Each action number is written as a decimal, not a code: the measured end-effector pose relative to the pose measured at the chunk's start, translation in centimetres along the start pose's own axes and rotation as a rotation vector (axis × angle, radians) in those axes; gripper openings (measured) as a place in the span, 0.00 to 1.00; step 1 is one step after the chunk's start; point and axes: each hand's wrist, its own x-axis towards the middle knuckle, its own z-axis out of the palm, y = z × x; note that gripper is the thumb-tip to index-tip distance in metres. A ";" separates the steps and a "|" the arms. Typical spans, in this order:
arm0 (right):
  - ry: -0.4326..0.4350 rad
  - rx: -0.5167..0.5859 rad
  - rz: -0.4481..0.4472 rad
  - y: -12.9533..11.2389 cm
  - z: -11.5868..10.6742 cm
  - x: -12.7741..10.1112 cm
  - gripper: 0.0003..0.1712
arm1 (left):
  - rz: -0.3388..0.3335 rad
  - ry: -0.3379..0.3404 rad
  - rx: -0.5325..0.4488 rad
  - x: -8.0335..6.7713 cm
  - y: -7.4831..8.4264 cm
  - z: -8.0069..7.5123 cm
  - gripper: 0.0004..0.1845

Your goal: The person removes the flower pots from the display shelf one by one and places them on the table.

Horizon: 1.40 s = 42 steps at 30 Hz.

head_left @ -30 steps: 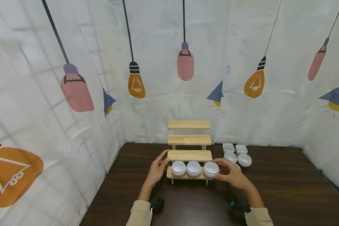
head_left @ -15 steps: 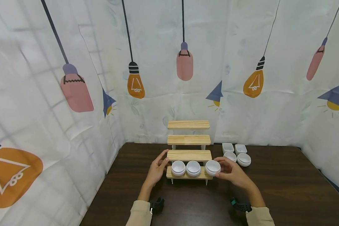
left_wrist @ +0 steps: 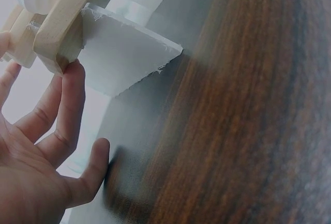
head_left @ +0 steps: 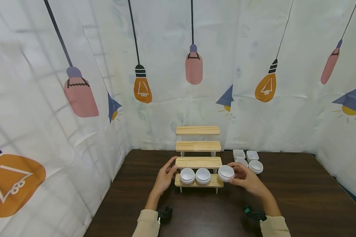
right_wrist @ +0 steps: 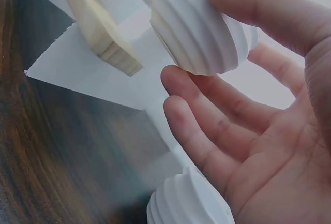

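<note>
A stepped wooden display stand (head_left: 198,162) with white supports stands in front of me. Its lowest board carries two small white round bowls (head_left: 187,175) at the left and middle. My right hand (head_left: 250,180) pinches another bowl (head_left: 226,173) between thumb and fingers over that board's right end. In the right wrist view this held bowl (right_wrist: 199,32) has ribbed sides and is tilted. My left hand (head_left: 163,179) is at the stand's left side, its extended fingers touching the board ends. The left wrist view has a fingertip (left_wrist: 74,71) against the lower board's corner (left_wrist: 54,48).
Behind the right hand, two square white bowls (head_left: 239,154) and round ones (head_left: 255,167) stand on the dark wooden table (head_left: 296,191). Another ribbed bowl (right_wrist: 189,203) is close below the right hand. A patterned curtain (head_left: 166,115) hangs behind the stand.
My right hand has lifted the rightmost bowl off the lowest board and moved it slightly right and back. The left hand stays at the stand's left side.
</note>
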 end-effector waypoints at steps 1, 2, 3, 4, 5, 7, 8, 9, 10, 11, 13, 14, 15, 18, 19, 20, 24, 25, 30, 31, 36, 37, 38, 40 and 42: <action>0.007 -0.004 0.001 0.0 -0.1 0.0 0.30 | 0.001 0.001 0.001 0.0 0.0 0.0 0.24; 0.010 -0.013 0.001 0.0 -0.1 0.0 0.30 | 0.001 0.002 0.001 0.0 0.0 0.0 0.24; 0.018 -0.014 0.009 0.0 -0.2 0.0 0.30 | 0.000 0.004 -0.002 0.1 0.0 0.0 0.24; 0.026 -0.018 0.019 -0.1 -0.3 0.0 0.30 | 0.004 0.003 0.001 0.1 0.0 0.0 0.25; 0.039 -0.022 0.032 -0.1 -0.3 -0.1 0.31 | 0.008 0.003 0.003 0.1 -0.1 0.1 0.25; 0.054 -0.033 0.057 -0.2 -0.4 -0.1 0.32 | 0.013 0.000 0.004 0.1 -0.1 0.1 0.25; 0.061 -0.042 0.063 -0.3 -0.4 -0.1 0.32 | 0.012 0.000 0.002 0.1 -0.1 0.1 0.25; 0.073 -0.046 0.072 -0.3 -0.5 -0.2 0.33 | 0.011 0.000 -0.002 0.1 -0.1 0.1 0.25; 0.086 -0.053 0.080 -0.4 -0.5 -0.2 0.33 | 0.012 0.001 -0.002 0.1 -0.1 0.1 0.26; 0.098 -0.058 0.083 -0.4 -0.5 -0.3 0.33 | 0.010 0.003 -0.009 0.1 0.0 0.1 0.25; 0.121 -0.075 0.079 -0.4 -0.6 -0.4 0.34 | 0.009 0.005 -0.020 0.2 0.0 0.1 0.26; 0.138 -0.072 0.081 -0.4 -0.7 -0.5 0.34 | 0.009 0.008 -0.022 0.2 0.1 0.1 0.26; 0.150 -0.076 0.080 -0.5 -0.7 -0.5 0.34 | 0.013 0.010 -0.020 0.2 0.1 0.1 0.26; 0.178 -0.072 0.075 -0.5 -0.9 -0.8 0.35 | 0.014 0.011 -0.010 0.2 0.0 0.1 0.26; 0.178 -0.073 0.070 -0.5 -1.0 -0.9 0.35 | 0.014 0.012 -0.001 0.2 0.0 0.1 0.27; 0.186 -0.063 0.072 -0.5 -1.0 -1.0 0.35 | 0.014 0.014 0.005 0.2 0.0 0.1 0.26; 0.195 -0.057 0.062 -0.4 -1.2 -1.5 0.36 | 0.014 0.010 0.016 0.2 -0.1 0.0 0.26; 0.198 -0.058 0.060 -0.3 -1.3 -1.6 0.36 | 0.013 0.010 0.015 0.1 0.0 0.0 0.26; 0.229 -0.068 0.067 0.0 -1.8 -2.2 0.34 | 0.018 -0.001 0.006 0.1 0.0 -0.1 0.26; 0.234 -0.074 0.065 0.0 -1.9 -2.3 0.34 | 0.016 0.000 0.002 0.1 0.0 -0.1 0.26; 0.269 -0.092 0.041 0.2 -2.3 -2.9 0.33 | -0.001 0.010 -0.008 0.1 0.1 0.0 0.26; 0.274 -0.096 0.036 0.2 -2.4 -3.0 0.33 | -0.002 0.007 -0.006 0.0 0.3 0.0 0.26; 0.282 -0.095 0.034 0.3 -2.5 -3.1 0.33 | -0.004 0.002 -0.004 -0.1 0.6 0.0 0.26; 0.293 -0.096 0.035 0.3 -2.8 -3.4 0.33 | 0.000 -0.010 -0.006 -0.5 1.6 -0.1 0.26; 0.294 -0.099 0.042 0.4 -3.0 -3.7 0.34 | 0.007 -0.013 -0.019 -0.9 2.6 -0.1 0.25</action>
